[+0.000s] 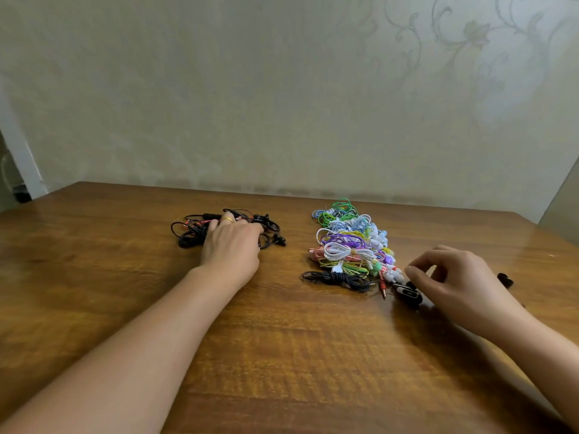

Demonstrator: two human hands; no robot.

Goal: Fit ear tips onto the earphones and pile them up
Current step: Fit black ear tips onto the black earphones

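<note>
A tangle of black earphones (191, 233) with some red wire lies on the wooden table (282, 355) at centre left. My left hand (232, 245), a gold ring on one finger, rests on top of this tangle with its fingertips among the cables. A long pile of coiled coloured earphones (347, 242) in green, blue, purple, white and pink runs down the centre right. A coiled black earphone (338, 278) lies at its near end. My right hand (454, 277) hovers with loosely curled fingers over black earbuds (409, 294) beside that end. Nothing shows between its fingers.
Small black pieces (505, 279), perhaps ear tips, lie on the table just right of my right hand. A pale patterned wall (282, 89) stands right behind the table's far edge. Bare wood stretches between the piles and the near edge.
</note>
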